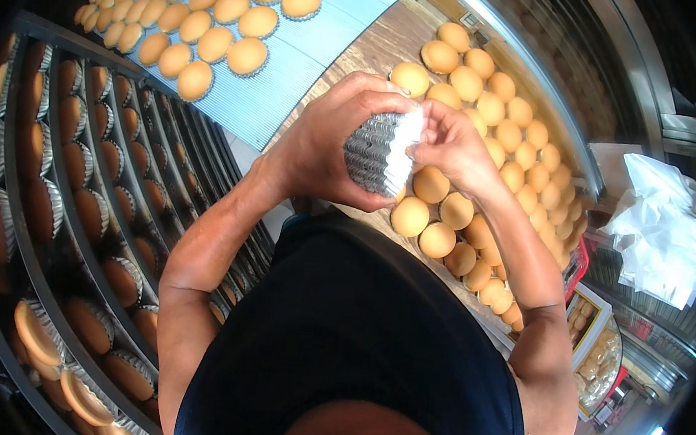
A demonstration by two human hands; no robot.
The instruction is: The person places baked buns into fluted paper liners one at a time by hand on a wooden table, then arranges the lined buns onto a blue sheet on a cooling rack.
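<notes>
My left hand (pixel 314 145) is wrapped around a stack of fluted dark metal baking tins (pixel 367 149), held on its side above the wooden table. White pleated paper cups (pixel 403 152) show at the stack's right end. There my right hand (pixel 458 151) pinches the edge of the paper with thumb and fingertips. Just beyond and beneath my right hand lie many round golden cakes (pixel 466 83) without tins.
A blue ribbed mat (pixel 267 105) at the far left bears more round cakes in fluted tins. On the left stands a rack (pixel 85 135) of dark trays loaded with cakes in tins. White plastic bags (pixel 662 226) hang at the right.
</notes>
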